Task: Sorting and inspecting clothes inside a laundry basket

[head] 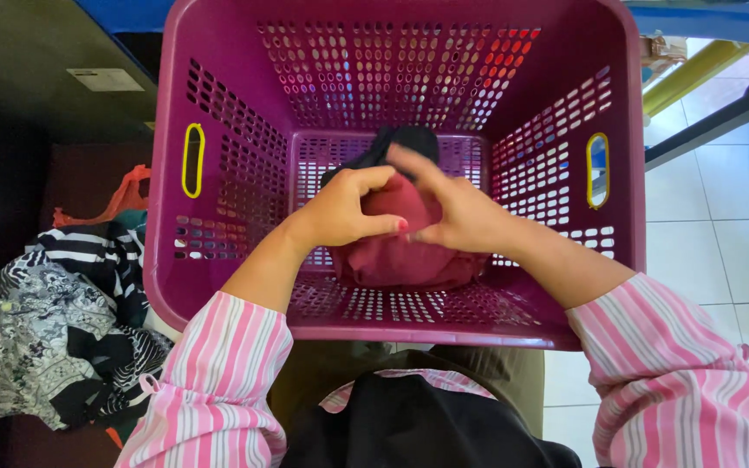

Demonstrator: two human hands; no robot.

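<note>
- Nearest the camera, pink-and-white striped sleeves are seen reaching forward from both sides, over the near rim of a magenta laundry basket with perforated walls and floor.
- The left hand is closed on the left and upper part of a dark red garment; cloth is pinched between thumb and curled fingers, the thumb tip lying at the middle of the bundle.
- The right hand is closed on the same garment from the right, its fingers laid over the top of the bundle and its thumb pressed against the cloth just beside the left thumb.
- The garment is thus held between the two hands, directly ahead of both and about equally close to each; neither hand is clearly nearer.
- The dark red garment is bunched rather than stretched out, and its loose lower part rests on the basket floor, near the middle and slightly towards the near wall. No clear long axis can be told.
- Just beyond the fingers, a black piece of clothing lies towards the far wall of the basket; whether it touches the red garment cannot be told.
- Outside the basket, to the left, a heap of black-and-white patterned clothes is piled, well apart from both hands.
- To the right, a pale tiled floor is seen.
</note>
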